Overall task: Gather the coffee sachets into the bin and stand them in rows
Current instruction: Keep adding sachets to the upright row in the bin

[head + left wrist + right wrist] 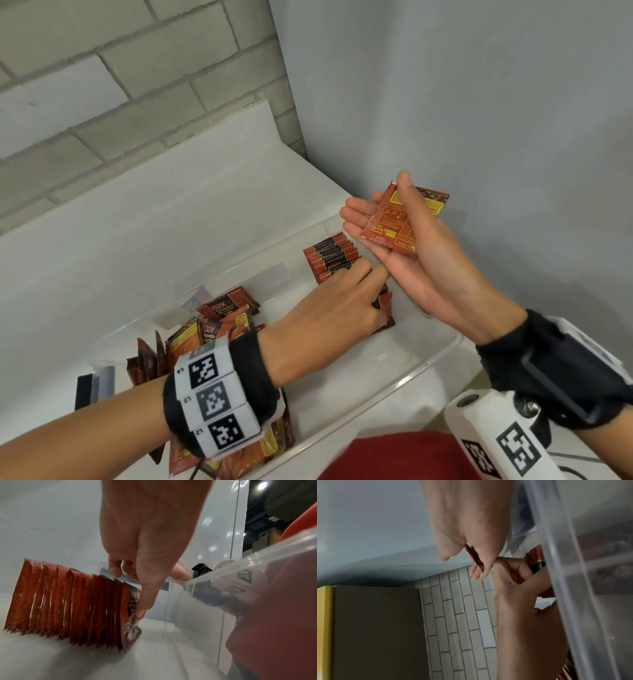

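Sachets mid-sort inside the clear bin (442, 349). Landmark for everything below: the standing row (330, 253), packed upright at the bin's far end.

- Standing row: sachets on edge, face to face, serrated tops up. In the left-wrist view the row (65, 601) leans slightly, nearest sachet bowing outward at the bottom.
- Left hand (329, 308): inside the bin, at the near end of the row. Fingers extended and pressed against the front sachet, bracing the row rather than gripping it. Nothing curled round anything that I can see.
- Right hand (407, 240): raised above and to the right of the row, palm up. Thumb clamps one loose sachet (400, 219) flat across the fingers, back-print facing up.
- Loose pile (219, 325): well short of the row, at the bin's near-left end, partly hidden under the left wrist. Jumbled, lying flat and on edge.

Step in hand, my read: adding the next sachet to the row. Row under way, pile still large, so task far from done.

Next move calls for: rotate the held sachet upright, slot it in at the near end of the row against the left fingers, then shift those fingers to the new front. Risk: row topples when the brace lifts.
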A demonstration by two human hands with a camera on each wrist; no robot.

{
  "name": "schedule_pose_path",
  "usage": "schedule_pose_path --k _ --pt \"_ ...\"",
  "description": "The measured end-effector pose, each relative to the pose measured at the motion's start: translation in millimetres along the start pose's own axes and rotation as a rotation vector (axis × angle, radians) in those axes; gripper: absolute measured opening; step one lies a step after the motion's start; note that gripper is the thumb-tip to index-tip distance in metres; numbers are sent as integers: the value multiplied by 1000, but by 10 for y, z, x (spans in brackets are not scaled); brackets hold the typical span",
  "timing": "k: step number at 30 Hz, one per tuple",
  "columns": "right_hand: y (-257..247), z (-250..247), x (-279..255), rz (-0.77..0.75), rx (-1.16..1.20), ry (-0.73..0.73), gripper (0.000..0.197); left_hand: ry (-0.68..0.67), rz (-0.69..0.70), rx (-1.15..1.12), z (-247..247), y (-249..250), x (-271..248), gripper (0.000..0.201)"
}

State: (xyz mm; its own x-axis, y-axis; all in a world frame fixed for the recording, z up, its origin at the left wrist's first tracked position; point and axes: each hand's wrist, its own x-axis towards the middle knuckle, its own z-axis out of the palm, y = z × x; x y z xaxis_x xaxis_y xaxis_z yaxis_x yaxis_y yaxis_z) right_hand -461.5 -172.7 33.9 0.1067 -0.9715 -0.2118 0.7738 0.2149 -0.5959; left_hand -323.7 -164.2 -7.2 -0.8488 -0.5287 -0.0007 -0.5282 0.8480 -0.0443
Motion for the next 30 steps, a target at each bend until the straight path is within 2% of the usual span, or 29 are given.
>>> schedule_pose_path --k 4,7,9,11,16,18,21,25,26,29,30 --pt "-4 -6 1 5 -18 -1 54 7 -18 34 -31 -3 -8 8" --pt "-7 -26 11 18 6 -9 39 14 -9 -7 -20 -8 0 23" --pt "-8 -41 12 21 7 -26 32 11 14 -42 -18 -34 -7 25" --pt "-10 -50 6 27 10 -48 33 5 43 -104 -30 -50 -20 23" --pt "1 -84 28 35 16 -72 34 39 72 -229 -137 -143 -47 33" --pt "12 -112 53 -2 -12 -70 29 61 23 -362 -245 -230 -89 36" --pt "22 -154 82 -76 -112 -82 23 89 -139 -606 -430 -388 -161 34" --pt "33 -191 84 -161 -248 -199 22 116 -334 -821 -559 -539 -223 30" --pt "35 -189 78 -181 -286 -232 21 116 -360 -898 -575 -560 -237 33" --pt "53 -190 62 -193 -376 -309 18 110 -419 -1144 -617 -574 -236 65" --pt "64 -193 56 -191 -404 -336 20 129 -453 -1245 -630 -561 -218 69"
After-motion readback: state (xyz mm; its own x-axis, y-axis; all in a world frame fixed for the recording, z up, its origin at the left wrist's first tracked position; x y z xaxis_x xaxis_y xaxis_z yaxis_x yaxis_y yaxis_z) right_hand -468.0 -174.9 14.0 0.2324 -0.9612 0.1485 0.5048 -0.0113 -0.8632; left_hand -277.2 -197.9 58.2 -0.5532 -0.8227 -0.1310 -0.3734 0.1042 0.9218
